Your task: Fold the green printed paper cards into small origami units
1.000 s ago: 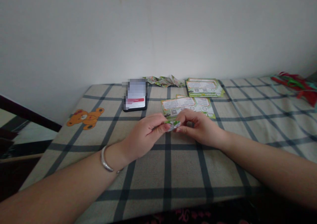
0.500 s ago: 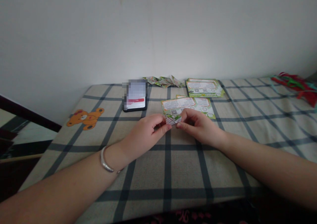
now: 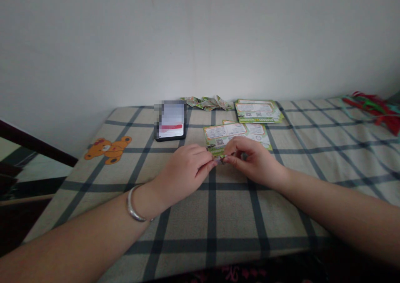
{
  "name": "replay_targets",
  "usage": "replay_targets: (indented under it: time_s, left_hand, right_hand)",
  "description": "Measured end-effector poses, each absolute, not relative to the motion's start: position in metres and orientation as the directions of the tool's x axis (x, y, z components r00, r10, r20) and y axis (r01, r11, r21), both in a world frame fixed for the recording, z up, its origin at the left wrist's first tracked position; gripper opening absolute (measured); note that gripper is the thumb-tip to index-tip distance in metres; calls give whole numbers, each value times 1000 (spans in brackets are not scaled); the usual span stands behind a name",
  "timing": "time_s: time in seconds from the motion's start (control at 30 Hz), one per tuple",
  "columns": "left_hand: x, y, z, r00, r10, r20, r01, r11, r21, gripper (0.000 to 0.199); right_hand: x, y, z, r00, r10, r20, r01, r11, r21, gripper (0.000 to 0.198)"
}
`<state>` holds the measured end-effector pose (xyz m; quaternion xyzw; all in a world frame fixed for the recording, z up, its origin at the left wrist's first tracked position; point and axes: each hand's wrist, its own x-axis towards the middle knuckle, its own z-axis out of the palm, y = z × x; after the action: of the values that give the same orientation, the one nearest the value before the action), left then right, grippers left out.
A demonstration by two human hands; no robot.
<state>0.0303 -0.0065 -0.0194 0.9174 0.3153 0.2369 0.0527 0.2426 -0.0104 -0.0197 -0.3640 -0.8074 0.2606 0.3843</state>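
Observation:
My left hand (image 3: pixel 192 164), below a silver bracelet (image 3: pixel 134 206) on the wrist, pinches one end of a small folded paper (image 3: pixel 220 159). At the other end, thumb and fingers of my right hand (image 3: pixel 250 158) grip the same paper. Most of it is hidden by my fingertips. Just behind it, flat printed leaflets (image 3: pixel 225 132) with green edges lie on the checked cloth (image 3: pixel 184 216), partly covered by my right hand. Further back are a stack of similar leaflets (image 3: pixel 258 110) and several folded paper pieces (image 3: pixel 208 103) along the wall.
A phone (image 3: pixel 171 122) with a lit screen lies left of the leaflets. An orange bear cutout (image 3: pixel 108 150) is at the left edge of the table. Red and green tangled material (image 3: pixel 376 110) lies at the far right. A white wall (image 3: pixel 200 41) closes off the back.
The folded paper has turned so that less of it shows between my fingers. My left fingers have closed further over it, with the knuckles rolled forward.

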Motion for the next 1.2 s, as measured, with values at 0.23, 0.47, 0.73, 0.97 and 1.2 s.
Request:
replay_targets:
  time_s: [0.23,0.47,0.73,0.97,1.2]
  left_hand:
    - [30,-7,-16,588,618,522,565,-776,281,11]
    - [30,-6,-19,561,580,591,536,-798,275,7]
    - [31,-6,-19,608,592,529,516,-801,304,10]
    - [32,-7,-17,596,618,512,451,-786,424,8]
    - [31,-8,-17,616,587,525,447,-809,381,11]
  right_hand:
    - [242,-9,-23,-422,806,415,389,575,-720,9]
    - [240,-12,-23,-464,798,385,466,589,-660,5]
    - [241,-14,-22,-520,704,484,442,706,-553,5]
    - [243,-16,-22,-528,682,506,442,730,-522,9]
    - [241,-18,-16,-547,641,538,417,766,-489,7]
